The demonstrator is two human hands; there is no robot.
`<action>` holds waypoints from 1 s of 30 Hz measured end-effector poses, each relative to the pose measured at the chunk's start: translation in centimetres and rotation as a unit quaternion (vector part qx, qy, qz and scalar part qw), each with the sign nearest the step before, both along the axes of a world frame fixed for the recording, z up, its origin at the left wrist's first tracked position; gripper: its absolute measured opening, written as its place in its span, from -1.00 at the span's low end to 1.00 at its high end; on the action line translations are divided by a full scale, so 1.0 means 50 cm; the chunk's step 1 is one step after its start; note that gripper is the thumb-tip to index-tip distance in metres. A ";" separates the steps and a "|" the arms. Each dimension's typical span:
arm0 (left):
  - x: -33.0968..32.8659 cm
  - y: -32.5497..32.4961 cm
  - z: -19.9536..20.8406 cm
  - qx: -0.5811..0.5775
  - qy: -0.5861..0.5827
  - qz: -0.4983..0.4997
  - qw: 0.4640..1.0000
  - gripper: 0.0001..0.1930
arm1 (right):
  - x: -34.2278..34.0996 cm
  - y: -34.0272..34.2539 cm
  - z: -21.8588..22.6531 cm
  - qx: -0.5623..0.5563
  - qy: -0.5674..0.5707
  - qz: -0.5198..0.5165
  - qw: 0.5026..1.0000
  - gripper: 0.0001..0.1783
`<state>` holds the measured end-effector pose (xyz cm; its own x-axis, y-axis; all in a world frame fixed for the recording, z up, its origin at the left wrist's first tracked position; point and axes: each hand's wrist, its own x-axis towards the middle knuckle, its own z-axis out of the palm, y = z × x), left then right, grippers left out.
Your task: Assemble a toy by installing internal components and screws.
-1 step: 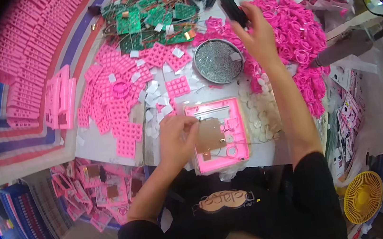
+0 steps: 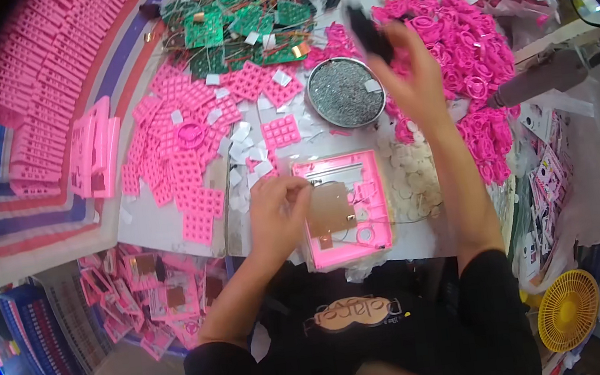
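The pink plastic housing (image 2: 344, 208) lies flat on the tabletop (image 2: 169, 222) just in front of the person, its open face up, with a brown circuit board (image 2: 330, 210) seated inside it. The left hand (image 2: 277, 213) rests on the housing's left edge, fingers curled onto the board's edge, a narrow pinching grip that pins both in place. The right hand (image 2: 414, 80) is raised, blurred, beside the round metal dish of small screws (image 2: 345, 92), closed around a dark tool (image 2: 369, 33). To do this step well, I judge the left hand should keep the board pressed flat and square in its seat so nothing slides, while the tool comes down upright over the fixing point, clear of the thin wires near the housing's lower edge. Loose pink keypad mats (image 2: 185, 168) and green circuit boards (image 2: 235, 23) crowd the far side.
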<state>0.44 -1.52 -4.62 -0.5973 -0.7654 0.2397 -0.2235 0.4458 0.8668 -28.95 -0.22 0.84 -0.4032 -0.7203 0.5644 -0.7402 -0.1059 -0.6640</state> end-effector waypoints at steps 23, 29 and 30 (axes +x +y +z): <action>-0.035 -0.087 0.059 -0.099 -0.108 -0.271 0.951 -0.92 | 0.167 0.230 -0.033 0.191 0.022 0.255 0.948 -0.39; -0.040 -0.106 0.059 -0.171 -0.102 -0.325 0.925 -0.89 | 0.171 0.222 -0.027 0.227 0.014 0.258 0.939 -0.41; -0.042 -0.108 0.060 -0.199 -0.104 -0.331 0.917 -0.88 | 0.171 0.220 -0.024 0.225 0.020 0.271 0.936 -0.41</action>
